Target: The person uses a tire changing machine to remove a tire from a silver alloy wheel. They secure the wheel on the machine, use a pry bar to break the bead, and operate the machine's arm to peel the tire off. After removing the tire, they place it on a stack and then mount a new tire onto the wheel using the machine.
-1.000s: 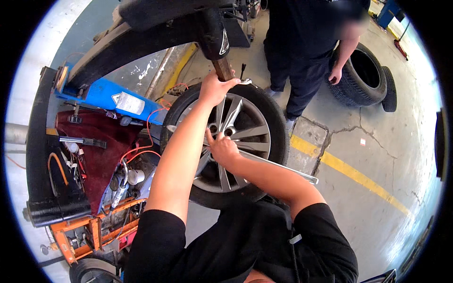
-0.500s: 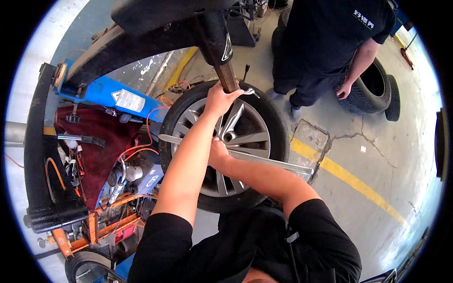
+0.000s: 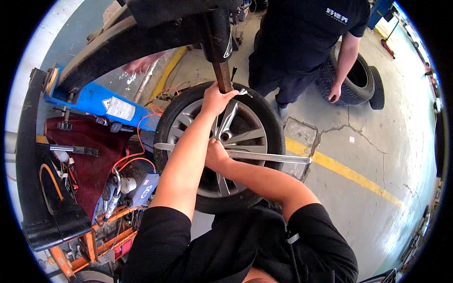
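A wheel with a black tyre (image 3: 165, 106) and a silver spoked rim (image 3: 245, 135) lies flat in front of me, under the tyre changer's upright hexagonal shaft (image 3: 222, 75). My left hand (image 3: 217, 100) is closed round the shaft's lower end, by a small shiny metal piece (image 3: 244, 92) at the tyre's far edge. Across the wheel lies a long flat metal tyre lever (image 3: 269, 156), its right end reaching past the tyre. My right hand (image 3: 217, 154) is closed on the lever near the wheel's middle; its fingers are partly hidden.
The machine's black arm (image 3: 118, 52) and blue beam (image 3: 118, 106) stand at the left, above an orange-framed cart (image 3: 89, 243) with tools. A person in black (image 3: 306, 42) stands beyond the wheel, near loose tyres (image 3: 354, 80). A blurred hand-like shape (image 3: 141, 63) shows at upper left.
The lever has turned a little, its right end now farther from me. Both hands keep their places on shaft and lever. The whole view has shifted slightly.
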A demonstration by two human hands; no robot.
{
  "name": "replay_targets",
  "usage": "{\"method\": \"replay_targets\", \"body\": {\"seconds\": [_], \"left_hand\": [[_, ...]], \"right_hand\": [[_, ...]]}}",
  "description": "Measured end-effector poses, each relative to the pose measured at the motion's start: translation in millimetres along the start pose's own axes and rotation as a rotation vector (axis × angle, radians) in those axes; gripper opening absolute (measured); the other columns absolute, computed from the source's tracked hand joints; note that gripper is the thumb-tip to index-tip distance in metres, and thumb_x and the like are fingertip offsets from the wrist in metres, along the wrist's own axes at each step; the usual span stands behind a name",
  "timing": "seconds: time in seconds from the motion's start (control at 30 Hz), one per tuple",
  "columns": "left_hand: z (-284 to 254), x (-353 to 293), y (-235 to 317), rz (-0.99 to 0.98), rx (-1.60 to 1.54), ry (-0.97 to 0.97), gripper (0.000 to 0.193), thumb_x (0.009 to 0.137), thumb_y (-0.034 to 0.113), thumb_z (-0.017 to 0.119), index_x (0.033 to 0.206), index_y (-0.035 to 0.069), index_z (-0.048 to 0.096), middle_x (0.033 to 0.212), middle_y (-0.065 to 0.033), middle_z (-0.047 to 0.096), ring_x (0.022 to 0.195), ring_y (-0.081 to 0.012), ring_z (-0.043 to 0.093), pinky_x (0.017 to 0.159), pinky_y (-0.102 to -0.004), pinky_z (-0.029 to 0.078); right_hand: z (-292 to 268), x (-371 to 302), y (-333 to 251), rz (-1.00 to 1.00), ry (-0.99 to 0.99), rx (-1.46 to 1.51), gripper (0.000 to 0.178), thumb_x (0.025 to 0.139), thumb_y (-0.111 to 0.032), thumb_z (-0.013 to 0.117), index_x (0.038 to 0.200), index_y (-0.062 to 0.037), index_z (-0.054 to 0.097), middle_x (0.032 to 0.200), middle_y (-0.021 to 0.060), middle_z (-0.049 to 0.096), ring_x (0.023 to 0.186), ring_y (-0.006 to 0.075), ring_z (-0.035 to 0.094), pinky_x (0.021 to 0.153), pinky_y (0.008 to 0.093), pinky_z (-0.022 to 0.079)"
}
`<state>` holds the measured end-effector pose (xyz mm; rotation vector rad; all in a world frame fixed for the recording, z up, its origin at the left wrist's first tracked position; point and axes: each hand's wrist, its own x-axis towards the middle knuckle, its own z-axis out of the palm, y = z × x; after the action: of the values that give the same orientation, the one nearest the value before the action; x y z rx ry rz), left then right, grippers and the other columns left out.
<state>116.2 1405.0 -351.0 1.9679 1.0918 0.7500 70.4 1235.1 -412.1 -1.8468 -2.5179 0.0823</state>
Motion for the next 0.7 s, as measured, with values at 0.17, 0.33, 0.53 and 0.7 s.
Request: {"method": "replay_targets", "body": {"seconds": [0.17,0.33,0.53,0.7], "left_hand": [[-3.3,0.3,3.8,-0.053,0.025,-0.076,0.05,0.086,0.04,0.09,0.12,0.006,0.076,0.11,-0.0143,0.081,0.107,-0.0304,0.078,0.095,-0.0408,0.059],[-2.1,-3.1,-3.0,-0.056,0.01,-0.052,0.05,0.086,0.04,0.089,0.12,0.007,0.076,0.11,-0.0148,0.081,0.108,-0.0307,0.078,0.096,-0.041,0.059],[0.9,-2.6,7.8,-0.024,-0.052,-0.025,0.044,0.084,0.033,0.09,0.113,0.004,0.075,0.103,-0.0169,0.081,0.102,-0.0348,0.078,0.091,-0.0424,0.06],[-0.8,1.2,0.7,-0.084,-0.013,-0.084,0.056,0.084,0.037,0.092,0.128,0.007,0.073,0.119,-0.0122,0.08,0.114,-0.0276,0.077,0.099,-0.0394,0.058]], "right_hand": [[6.8,-1.7,-4.4,0.005,-0.051,-0.007,0.031,0.089,-0.023,0.071,0.112,-0.0042,0.078,0.109,0.0104,0.068,0.094,0.0255,0.068,0.073,0.0378,0.051],[-8.0,-12.4,-11.6,-0.101,0.105,-0.162,0.034,0.093,-0.025,0.066,0.12,-0.0098,0.079,0.115,0.0059,0.068,0.112,0.0263,0.059,0.082,0.0392,0.044],[-46.6,-31.1,19.6,-0.071,0.025,0.052,0.03,0.094,-0.029,0.068,0.114,-0.0096,0.079,0.117,0.0075,0.065,0.112,0.0259,0.058,0.089,0.0398,0.045],[-132.0,-68.9,95.7,0.174,0.428,0.486,0.024,0.087,-0.017,0.078,0.108,-0.0061,0.073,0.102,0.0143,0.067,0.101,0.0325,0.066,0.089,0.0452,0.055]]}}
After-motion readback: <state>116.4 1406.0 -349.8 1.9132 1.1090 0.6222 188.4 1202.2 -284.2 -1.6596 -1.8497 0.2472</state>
